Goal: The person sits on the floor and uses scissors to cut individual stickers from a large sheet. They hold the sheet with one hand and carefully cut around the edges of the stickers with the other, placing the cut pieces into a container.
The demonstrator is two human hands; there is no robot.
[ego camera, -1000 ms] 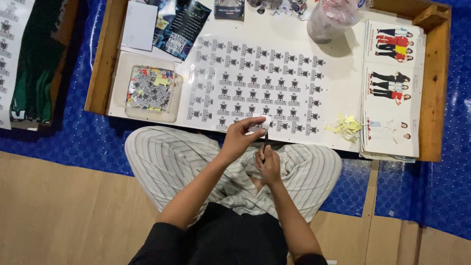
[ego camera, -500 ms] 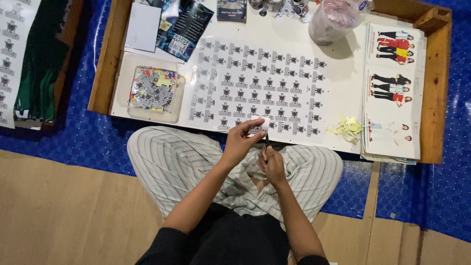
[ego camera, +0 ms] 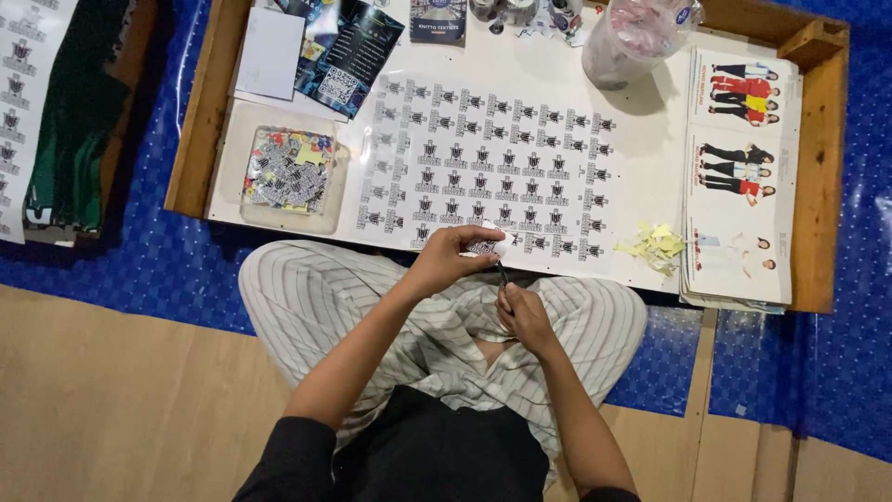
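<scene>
Sticker [ego camera: 485,247] pinched in left hand [ego camera: 449,261], above right hand [ego camera: 523,314].

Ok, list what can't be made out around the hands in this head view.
- Thin dark tool in right hand: too small to identify.
- Small piece under left hand: fingers hide it.
- Designs on sticker sheet: too small.
- Jars: cut off by the top edge.

Glossy paper sticker sheet [ego camera: 483,172], raw wooden tray rim [ego camera: 822,167], shiny blue plastic mat [ego camera: 158,251]
</scene>
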